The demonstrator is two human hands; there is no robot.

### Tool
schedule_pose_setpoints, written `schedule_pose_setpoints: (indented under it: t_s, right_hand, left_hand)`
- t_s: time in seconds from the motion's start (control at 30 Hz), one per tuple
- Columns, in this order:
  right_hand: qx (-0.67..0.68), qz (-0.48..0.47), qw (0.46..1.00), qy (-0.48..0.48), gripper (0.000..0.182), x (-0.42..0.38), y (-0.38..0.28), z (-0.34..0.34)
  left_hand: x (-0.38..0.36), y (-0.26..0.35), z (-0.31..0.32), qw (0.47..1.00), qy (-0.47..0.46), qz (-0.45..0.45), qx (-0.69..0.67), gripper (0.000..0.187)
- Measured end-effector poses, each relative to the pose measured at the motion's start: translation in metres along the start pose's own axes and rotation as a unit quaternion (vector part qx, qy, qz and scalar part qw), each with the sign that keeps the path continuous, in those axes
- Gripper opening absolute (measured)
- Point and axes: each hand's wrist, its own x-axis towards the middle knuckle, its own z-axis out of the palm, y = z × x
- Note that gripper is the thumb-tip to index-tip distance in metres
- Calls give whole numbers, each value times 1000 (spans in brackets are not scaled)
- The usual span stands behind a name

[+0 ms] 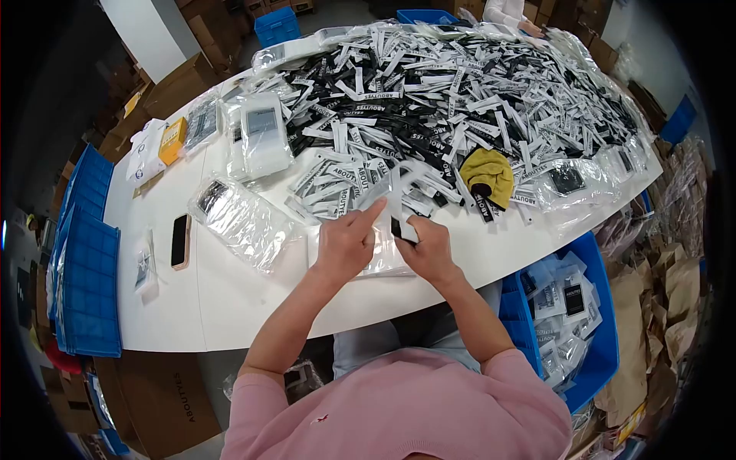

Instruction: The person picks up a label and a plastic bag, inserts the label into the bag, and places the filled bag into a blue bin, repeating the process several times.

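My left hand (349,239) is closed at the near edge of the white table, with its index finger stretched against a clear plastic bag (383,198). Opposite it, my right hand (429,249) pinches a strip with a black end (405,230) beside the same bag. More clear bags (391,264) lie flat beneath both hands. Just beyond them spreads a large heap of black and white labelled strips (376,134). A yellow-green cloth item (487,176) rests on the heap to the right of my hands.
Packs of plastic bags (249,222) and a phone (181,241) lie on the table (230,307) at left. Blue bins (88,276) line its left edge. A blue bin (606,314) with filled bags stands at lower right. Another person's arm (521,23) shows across the table.
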Motion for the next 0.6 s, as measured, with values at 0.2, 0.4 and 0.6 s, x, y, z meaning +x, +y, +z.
schedule_pose_setpoints:
  t_s: [0.2,0.4,0.6]
  right_hand:
    - [-41,-23,998,-34,36,-15,-17,7]
    - [316,230,917,-74,31,-11,7,39]
    - [341,192,916,-91,26,-19,-23,43]
  left_hand:
    - [9,5,9,999,37,-28,-12,56]
    - [-15,5,26,992,-4,121,25,62]
    - [-16,-9,11,996,-30,-83,12,67]
